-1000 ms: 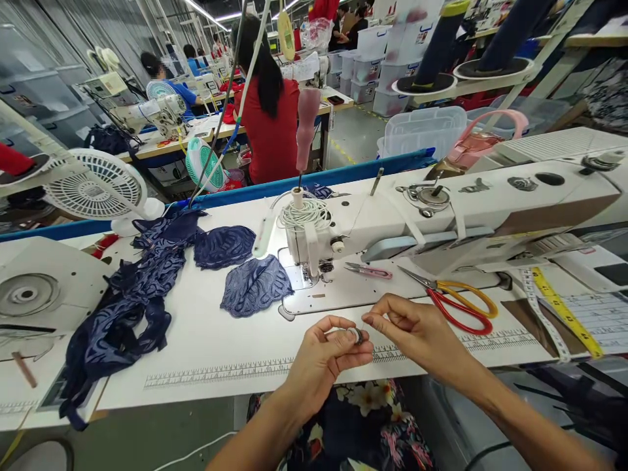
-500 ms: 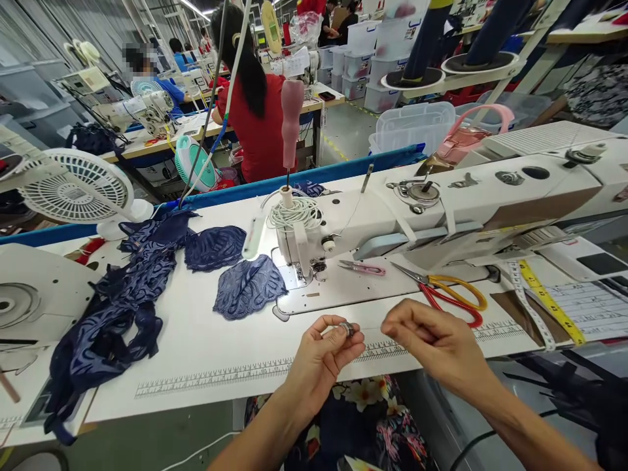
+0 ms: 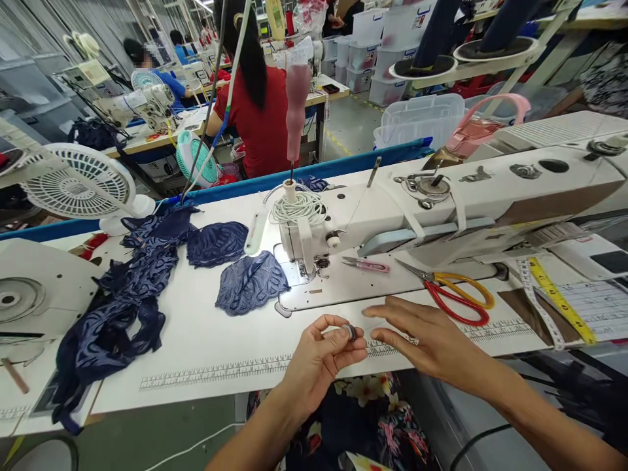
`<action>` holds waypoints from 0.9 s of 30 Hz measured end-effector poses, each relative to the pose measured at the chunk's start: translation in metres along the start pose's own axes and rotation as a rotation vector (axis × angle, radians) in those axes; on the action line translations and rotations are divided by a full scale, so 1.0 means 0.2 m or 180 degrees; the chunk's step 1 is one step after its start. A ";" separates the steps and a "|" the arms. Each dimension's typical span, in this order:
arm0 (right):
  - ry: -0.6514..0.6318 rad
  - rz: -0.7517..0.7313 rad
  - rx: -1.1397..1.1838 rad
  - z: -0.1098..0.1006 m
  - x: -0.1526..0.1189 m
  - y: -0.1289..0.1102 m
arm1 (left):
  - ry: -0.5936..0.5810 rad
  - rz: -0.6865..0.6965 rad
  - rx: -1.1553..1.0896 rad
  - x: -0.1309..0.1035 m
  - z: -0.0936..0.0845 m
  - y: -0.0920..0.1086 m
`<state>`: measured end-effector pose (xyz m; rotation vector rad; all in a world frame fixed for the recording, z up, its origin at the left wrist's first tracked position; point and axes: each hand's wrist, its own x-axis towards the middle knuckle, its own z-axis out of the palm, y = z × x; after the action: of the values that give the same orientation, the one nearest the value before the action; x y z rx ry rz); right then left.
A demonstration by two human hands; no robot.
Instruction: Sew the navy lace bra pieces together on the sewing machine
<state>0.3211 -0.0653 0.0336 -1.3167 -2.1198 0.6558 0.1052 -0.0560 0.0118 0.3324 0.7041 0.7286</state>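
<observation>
My left hand [image 3: 328, 353] is closed, pinching a small silver and dark bobbin case [image 3: 350, 332] between thumb and fingers above the table's front edge. Just right of it, my right hand [image 3: 417, 333] is open, thumb and fingers apart, palm facing the bobbin case without touching it. Beyond both hands stands a white sewing machine [image 3: 304, 229] with its needle area lit. A navy lace cup piece [image 3: 252, 282] lies left of the needle. Scissors with red and yellow handles [image 3: 456, 297] and pink thread snips [image 3: 366, 264] rest on the machine bed.
More navy lace garments [image 3: 118, 294] are heaped on the left, beside a white fan [image 3: 78, 180]. A printed ruler [image 3: 216, 373] runs along the table front. A tape measure [image 3: 540, 304] lies at right. A person in red [image 3: 258, 124] sits ahead.
My right hand's fingers have spread from a pinch, and the hand has come slightly nearer the left. The left hand still grips the bobbin case. The camera view has shifted slightly.
</observation>
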 end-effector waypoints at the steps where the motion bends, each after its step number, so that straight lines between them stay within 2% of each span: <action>1: -0.0055 -0.0186 -0.0243 0.00 0.00 0.00 | -0.0030 -0.0026 0.0039 0.00 0.00 0.00; 3: -0.0086 -0.0326 -0.0451 0.00 0.02 0.00 | -0.0068 -0.0045 0.0121 0.00 -0.01 -0.01; 9: 0.0150 -0.0607 -0.0544 0.06 0.07 -0.02 | -0.0271 -0.0090 0.0484 -0.01 0.02 -0.03; 13: 0.0312 -0.0670 -0.0624 0.10 0.08 -0.01 | -0.0239 0.0147 0.0639 -0.02 0.03 -0.02; 15: 0.0461 -0.0589 -0.0563 0.10 0.06 0.00 | -0.0091 0.0274 0.0746 -0.03 0.01 0.00; 18: 0.0476 -0.0544 -0.0372 0.05 0.00 0.02 | 0.0059 0.0324 0.0819 -0.04 -0.05 0.04; 20: 0.0769 -0.0445 -0.0433 -0.01 -0.07 0.05 | 0.0197 0.0374 0.0845 -0.06 -0.11 0.08; 23: 0.1820 0.0134 -0.1243 -0.11 -0.20 0.17 | 0.0472 0.0449 0.0977 -0.11 -0.21 0.14; 24: 0.1911 0.0392 -0.1779 -0.14 -0.24 0.23 | 0.0543 0.0457 0.1015 -0.13 -0.24 0.15; 25: 0.1753 0.0636 -0.2332 -0.16 -0.28 0.29 | 0.0592 0.0448 0.1048 -0.15 -0.26 0.16; 27: 0.1152 0.0922 -0.2959 -0.18 -0.33 0.40 | 0.0650 0.0433 0.1119 -0.17 -0.28 0.17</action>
<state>0.4212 -0.0892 -0.0057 -2.0398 -1.9751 -0.5392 0.0311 -0.0540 0.0048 0.6378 1.0140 0.7738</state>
